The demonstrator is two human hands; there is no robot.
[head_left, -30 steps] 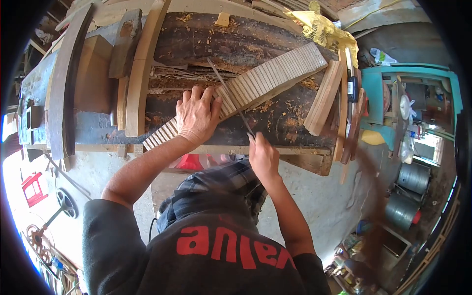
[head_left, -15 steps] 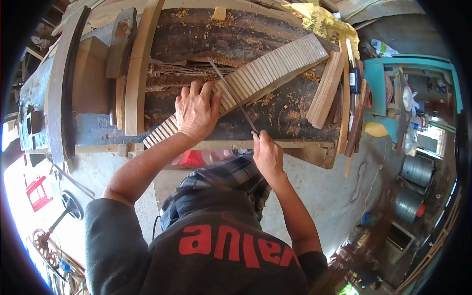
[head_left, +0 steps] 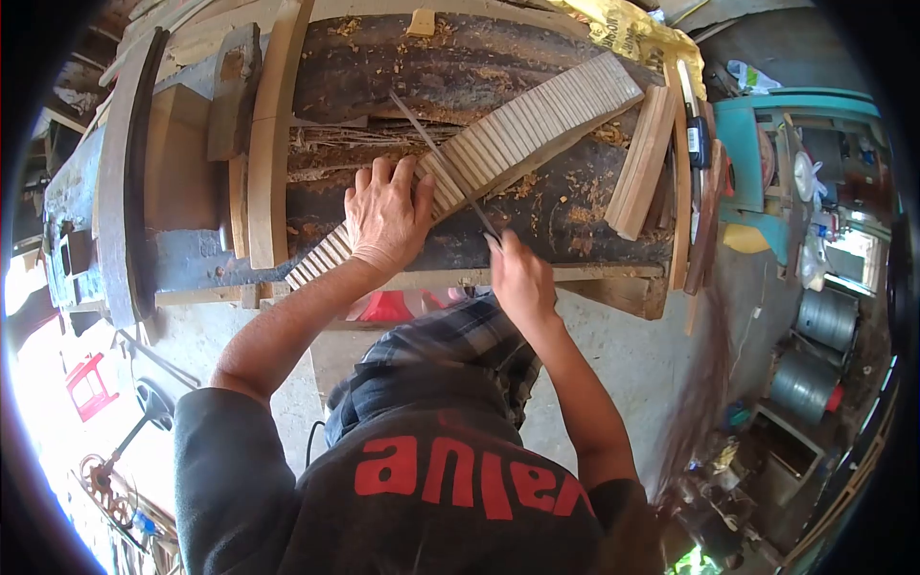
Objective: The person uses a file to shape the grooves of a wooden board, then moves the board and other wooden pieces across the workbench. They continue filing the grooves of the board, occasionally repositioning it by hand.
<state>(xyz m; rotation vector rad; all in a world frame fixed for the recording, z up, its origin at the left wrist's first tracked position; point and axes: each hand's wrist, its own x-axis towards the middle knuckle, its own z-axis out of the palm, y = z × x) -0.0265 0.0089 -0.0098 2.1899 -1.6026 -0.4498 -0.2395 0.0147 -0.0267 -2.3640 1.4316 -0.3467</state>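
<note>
A long wooden board (head_left: 537, 115) with close-set grooves across its face lies diagonally on the workbench. My left hand (head_left: 386, 216) bears down on its lower left part, fingers bent over the far edge and thumb alongside. In my right hand (head_left: 522, 278), closed near the bench's front edge, is the near end of a thin metal file (head_left: 447, 165). The file lies across the grooves just right of my left thumb, its far tip sticking out past the board. My right fingers hide the file's near end.
Wood shavings dot the dark, worn bench top (head_left: 565, 206). Upright-looking boards (head_left: 271, 144) stand at the left, and wooden strips (head_left: 640, 163) lie at the right beside a blue-black tool (head_left: 698, 142). A yellow sack (head_left: 628, 29) sits at the back, a teal frame (head_left: 752, 158) further right.
My right hand has pushed the file away from me and slightly left, so its tip reaches further past the board. The left hand keeps its place on the board. The view has shifted slightly.
</note>
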